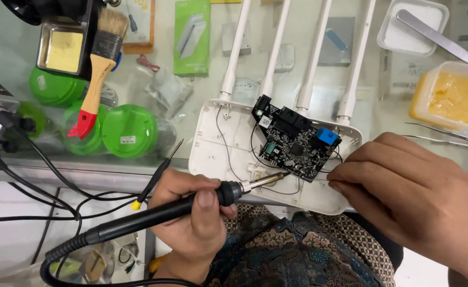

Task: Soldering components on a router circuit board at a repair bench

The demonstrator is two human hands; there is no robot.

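Left hand (194, 218): at 7 o'clock of the view; its grip is closed around the black handle of the soldering iron (181, 210), thumb on top.
Soldering iron tip: the metal tip points to 2 o'clock and reaches the lower edge of the circuit board (292, 143); I cannot tell if it really touches.
Right hand (409, 196): at 4 o'clock; the fingers are curled and the fingertips (336, 178) rest at the right lower corner of the board. If this grip pinches something, I cannot tell.
Circuit board: black, with a blue part, lying tilted inside the open white router shell (218, 143), in the centre of the view.
Antennas (274, 48): four white ones, going from the shell to 12 o'clock.
Desk (154, 79): glass top; the shell lies at its near edge.
Around, at 10 o'clock: a paint brush (100, 64) with wooden handle and red end, above green round lids (130, 130).
At 2 o'clock: a yellow paste tub (454, 98) and a white tray (412, 26) with a metal tool.
In the way: the right hand covers the right end of the shell.
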